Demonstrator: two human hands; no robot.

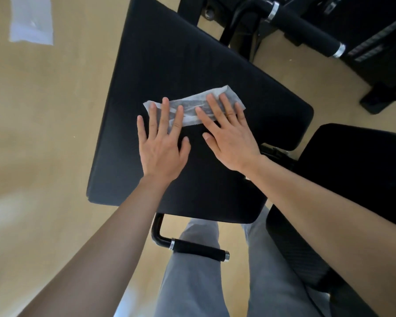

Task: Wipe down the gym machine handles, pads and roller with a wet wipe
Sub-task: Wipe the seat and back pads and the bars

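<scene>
Wipe [191, 109] lies flat at mid-pad [169, 53], long axis across the pad, right end tilted away; left hand [162, 147] presses its left end, right hand [229, 136] its right end, fingers straight, spread; neither nearer; next stroke probably runs lengthwise down the pad.

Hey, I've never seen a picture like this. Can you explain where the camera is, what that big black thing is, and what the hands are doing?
There is no robot here. The single picture comes from a camera worn on a person's head, looking down at their own arms and grey trousers. The big black slab is a padded gym machine pad. A wet wipe lies spread on it. The left hand and right hand press it flat with straight fingers; nothing is gripped. A black foam handle sticks out below the pad, another handle sits at top right, and a second pad is on the right.
</scene>
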